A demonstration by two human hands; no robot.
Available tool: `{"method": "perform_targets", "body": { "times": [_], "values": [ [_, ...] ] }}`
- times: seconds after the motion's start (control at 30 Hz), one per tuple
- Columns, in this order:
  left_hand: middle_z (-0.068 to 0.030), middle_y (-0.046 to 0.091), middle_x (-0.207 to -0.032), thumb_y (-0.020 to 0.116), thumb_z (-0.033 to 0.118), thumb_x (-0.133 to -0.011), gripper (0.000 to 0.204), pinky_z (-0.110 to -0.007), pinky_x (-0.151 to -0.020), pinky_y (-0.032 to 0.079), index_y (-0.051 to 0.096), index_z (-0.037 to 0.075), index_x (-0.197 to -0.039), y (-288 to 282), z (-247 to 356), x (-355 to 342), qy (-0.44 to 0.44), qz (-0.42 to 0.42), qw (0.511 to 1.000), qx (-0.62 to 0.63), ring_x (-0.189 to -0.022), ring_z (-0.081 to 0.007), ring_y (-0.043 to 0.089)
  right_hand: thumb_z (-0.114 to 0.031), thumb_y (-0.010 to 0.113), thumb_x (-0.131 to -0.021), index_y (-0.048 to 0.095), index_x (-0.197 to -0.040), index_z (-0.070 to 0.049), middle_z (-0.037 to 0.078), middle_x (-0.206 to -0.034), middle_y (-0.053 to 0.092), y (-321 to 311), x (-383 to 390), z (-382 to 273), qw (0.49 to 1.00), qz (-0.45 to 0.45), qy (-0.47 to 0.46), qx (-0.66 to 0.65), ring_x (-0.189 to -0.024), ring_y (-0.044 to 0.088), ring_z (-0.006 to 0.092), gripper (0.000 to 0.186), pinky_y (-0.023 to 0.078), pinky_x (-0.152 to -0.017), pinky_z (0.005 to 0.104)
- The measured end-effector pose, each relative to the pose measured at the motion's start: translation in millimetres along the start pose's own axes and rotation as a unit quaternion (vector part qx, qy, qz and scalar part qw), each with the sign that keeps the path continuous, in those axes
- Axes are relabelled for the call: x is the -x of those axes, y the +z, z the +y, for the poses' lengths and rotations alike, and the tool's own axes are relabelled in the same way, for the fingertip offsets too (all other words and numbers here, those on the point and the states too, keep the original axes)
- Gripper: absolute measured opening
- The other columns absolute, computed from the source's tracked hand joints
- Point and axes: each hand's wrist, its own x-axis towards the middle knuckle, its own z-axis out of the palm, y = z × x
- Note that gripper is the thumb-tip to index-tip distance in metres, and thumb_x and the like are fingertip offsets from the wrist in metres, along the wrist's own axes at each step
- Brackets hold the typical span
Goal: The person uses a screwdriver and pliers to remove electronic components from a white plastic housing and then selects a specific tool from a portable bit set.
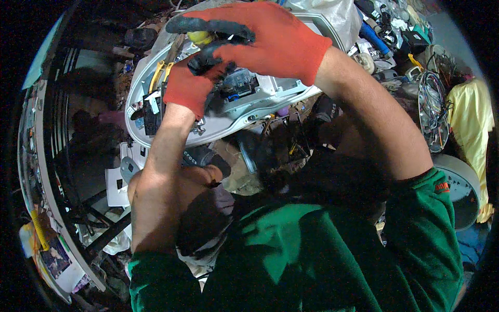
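Note:
Both my hands wear red work gloves with dark grey palms and fingers, and they meet over a shallow white plastic housing [221, 136]. My right hand [275, 41] reaches across from the right, its fingers curved around a yellow rounded thing [200, 37], mostly covered, whose kind I cannot make out. Just below it, my left hand [189, 86] is closed, with whatever it holds hidden by the gloves. Inside the housing lie a black component [239, 84] beside the hands and yellow-handled pliers [157, 77] left of my left hand.
Around the housing lies mixed scrap. A blue tube [377, 37] and a white plastic bag [332, 21] are at the far right. Tangled wires [435, 99], a yellow cloth [470, 119] and a round grey container [460, 192] stand at the right. A metal-edged frame [49, 171] runs along the left.

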Motion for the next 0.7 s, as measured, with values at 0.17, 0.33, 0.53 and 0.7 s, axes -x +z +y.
{"method": "perform_targets", "body": {
  "times": [0.17, 0.33, 0.53, 0.7],
  "values": [
    [-0.0063, 0.075, -0.097, 0.076, 0.021, -0.086, 0.030, -0.031, -0.081, 0.052, 0.072, 0.002, -0.109, 4.4, 23.8, -4.9, -0.033, 0.000, 0.999, -0.031, -0.087, -0.0136, 0.067, -0.011, 0.058, -0.084, 0.043, -0.145, -0.003, 0.027, -0.134, 0.055, 3.5, 0.8, 32.2, 0.994, 0.062, -0.086, -0.041, -0.123, 0.055, 0.0431, 0.063, 0.043, -0.105, 0.0455],
    [-0.0029, 0.070, -0.100, 0.065, 0.025, -0.094, 0.032, -0.029, -0.078, 0.051, 0.067, 0.003, -0.118, -23.3, 5.0, -9.1, -0.083, -0.082, 0.989, 0.091, -0.087, -0.0097, 0.061, -0.012, 0.058, -0.087, 0.042, -0.145, -0.001, 0.023, -0.136, 0.056, -7.8, 4.2, 31.6, 0.993, 0.086, -0.036, -0.068, -0.127, 0.054, 0.0368, 0.061, 0.041, -0.106, 0.0433],
    [-0.0222, 0.056, -0.132, 0.054, 0.031, -0.100, 0.047, -0.039, -0.107, 0.041, 0.051, 0.007, -0.140, -40.3, -25.6, -1.6, -0.015, -0.164, 0.946, -0.280, -0.129, -0.0343, 0.051, -0.015, 0.055, -0.095, 0.031, -0.149, -0.002, 0.012, -0.134, 0.052, -17.4, 20.8, 28.1, 0.919, 0.209, 0.157, -0.293, -0.111, 0.056, 0.0191, 0.060, 0.049, -0.095, 0.0364],
    [-0.0197, 0.057, -0.128, 0.078, 0.032, -0.076, 0.059, -0.040, -0.104, 0.043, 0.058, 0.007, -0.125, -25.4, 14.7, -2.0, 0.121, -0.236, 0.939, -0.219, -0.120, -0.0379, 0.055, -0.016, 0.060, -0.092, 0.036, -0.143, 0.001, 0.013, -0.121, 0.051, -44.7, 17.5, 19.8, 0.843, 0.239, 0.232, -0.422, -0.104, 0.059, 0.0200, 0.059, 0.050, -0.091, 0.0356]
  ]
}}
